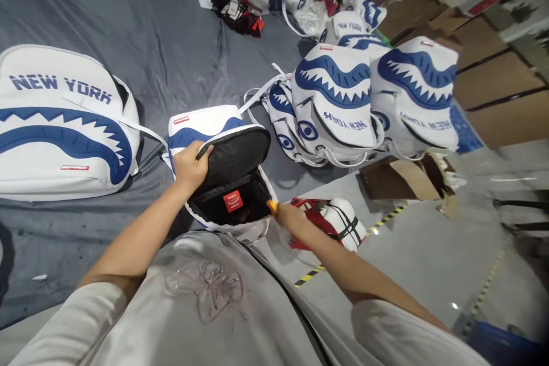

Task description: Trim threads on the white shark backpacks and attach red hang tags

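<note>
A small white backpack [205, 119] with a blue shark-mouth print lies right in front of my body. Its top flap is up, so the black lining and a red label [233, 201] inside show. My left hand [191, 168] pinches the near left edge of the flap and keeps it raised. At the right rim of the opening is my right hand [281, 213], closed around a small orange object [272, 206]. Most of that object is hidden in the fingers, so its kind does not show.
To the left lies a larger NEW YORK backpack [64, 126]. Several similar backpacks [337, 86] stand at the right. Cardboard boxes [484, 74] line the far right. On the floor, a red-and-white bag [343, 222] rests near yellow-black tape [388, 218].
</note>
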Tool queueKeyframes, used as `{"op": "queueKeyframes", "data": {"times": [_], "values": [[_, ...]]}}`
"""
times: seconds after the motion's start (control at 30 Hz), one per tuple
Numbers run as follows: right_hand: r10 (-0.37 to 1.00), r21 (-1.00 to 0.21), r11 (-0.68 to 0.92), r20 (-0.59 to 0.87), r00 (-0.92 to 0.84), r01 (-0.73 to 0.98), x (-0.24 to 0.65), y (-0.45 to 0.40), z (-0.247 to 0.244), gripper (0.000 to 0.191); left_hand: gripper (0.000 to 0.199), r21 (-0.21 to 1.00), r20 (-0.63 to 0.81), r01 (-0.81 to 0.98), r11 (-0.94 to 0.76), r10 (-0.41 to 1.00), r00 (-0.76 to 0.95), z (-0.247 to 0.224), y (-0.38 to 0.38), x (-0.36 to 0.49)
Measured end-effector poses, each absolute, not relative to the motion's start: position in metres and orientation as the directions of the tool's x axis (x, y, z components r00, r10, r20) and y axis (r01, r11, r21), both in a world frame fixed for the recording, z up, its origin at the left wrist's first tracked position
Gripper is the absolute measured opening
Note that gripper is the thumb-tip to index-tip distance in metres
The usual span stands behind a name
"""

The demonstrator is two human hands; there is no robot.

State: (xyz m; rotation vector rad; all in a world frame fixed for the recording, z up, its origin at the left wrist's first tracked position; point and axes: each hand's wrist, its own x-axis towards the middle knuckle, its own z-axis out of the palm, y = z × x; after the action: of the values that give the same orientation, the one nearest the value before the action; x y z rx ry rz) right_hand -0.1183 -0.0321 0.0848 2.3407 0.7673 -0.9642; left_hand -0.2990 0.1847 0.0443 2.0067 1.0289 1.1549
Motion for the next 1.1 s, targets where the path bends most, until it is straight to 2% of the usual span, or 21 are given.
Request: {"op": "queueKeyframes", "data": {"times": [0.1,0.17,0.23,0.33,0.43,0.5,0.6,0.7,0.8,0.97,1.1], "values": [[0.216,0.115,-0.754,-0.887,0.409,0.647,-0.146,-0.07,0.091,0.024,0.032,0.805,0.414,0.33,-0.494,0.865,0.285,0.042,0.18,-0.295],[0.229,0.017,-0.776,-0.924,0.307,0.63,-0.151,-0.079,0.089,0.028,0.033,0.811,0.417,0.316,-0.493,0.865,0.279,0.044,0.179,-0.292],[0.304,-0.016,-0.762,-0.891,0.336,0.647,-0.147,-0.076,0.082,0.034,0.033,0.81,0.423,0.295,-0.507,0.854,0.304,0.047,0.178,-0.289],[0.489,0.021,-0.675,-0.735,0.469,0.738,-0.145,-0.056,0.059,0.035,0.034,0.812,0.424,0.258,-0.524,0.833,0.356,0.049,0.175,-0.285],[0.71,-0.053,-0.483,-0.608,0.356,0.874,-0.161,-0.028,0.024,0.028,0.035,0.816,0.423,0.229,-0.53,0.819,0.388,0.05,0.171,-0.282],[0.792,-0.125,-0.393,-0.55,0.266,0.911,-0.172,-0.01,0.001,0.026,0.036,0.814,0.42,0.238,-0.53,0.82,0.389,0.049,0.171,-0.283],[0.796,-0.126,-0.474,-0.486,0.362,0.872,-0.17,0.004,-0.023,0.027,0.036,0.808,0.419,0.299,-0.508,0.852,0.315,0.048,0.178,-0.292],[0.689,-0.038,-0.66,-0.427,0.585,0.75,-0.15,0.0,-0.037,0.037,0.035,0.798,0.443,0.345,-0.494,0.869,0.221,0.046,0.19,-0.302],[0.644,-0.035,-0.733,-0.359,0.676,0.68,-0.141,-0.009,-0.048,0.039,0.036,0.784,0.476,0.344,-0.517,0.856,0.202,0.045,0.199,-0.303],[0.705,-0.091,-0.685,-0.332,0.626,0.723,-0.153,-0.01,-0.055,0.039,0.04,0.753,0.503,0.328,-0.57,0.82,0.271,0.045,0.202,-0.288],[0.801,-0.162,-0.539,-0.403,0.443,0.826,-0.156,-0.012,-0.045,0.04,0.044,0.731,0.508,0.34,-0.592,0.804,0.307,0.044,0.203,-0.278]]}}
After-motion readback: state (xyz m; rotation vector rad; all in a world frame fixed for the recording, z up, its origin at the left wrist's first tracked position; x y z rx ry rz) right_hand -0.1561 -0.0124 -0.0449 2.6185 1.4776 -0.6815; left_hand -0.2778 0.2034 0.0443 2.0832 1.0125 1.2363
